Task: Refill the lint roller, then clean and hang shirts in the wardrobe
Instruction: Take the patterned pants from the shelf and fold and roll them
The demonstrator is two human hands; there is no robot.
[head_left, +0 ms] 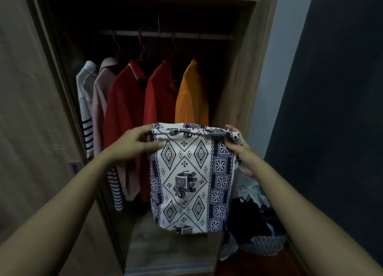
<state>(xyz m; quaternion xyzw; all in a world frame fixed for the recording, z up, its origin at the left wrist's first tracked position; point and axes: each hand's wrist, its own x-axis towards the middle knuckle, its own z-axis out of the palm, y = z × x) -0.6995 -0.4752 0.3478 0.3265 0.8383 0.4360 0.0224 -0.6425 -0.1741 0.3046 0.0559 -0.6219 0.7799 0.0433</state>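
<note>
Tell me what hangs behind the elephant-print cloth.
Behind the elephant-print cloth, held by the left hand and right hand, hang an orange shirt and two red shirts. Their lower parts are covered.

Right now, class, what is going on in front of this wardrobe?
A person stands facing the open wardrobe, holding up a white and navy elephant-print garment by its top edge. The left hand grips one corner and the right hand the other. It is not on a hanger. Five shirts already hang on the rail: striped, pink, two red and an orange shirt. A basket of clothes sits on the floor, lower right.
</note>
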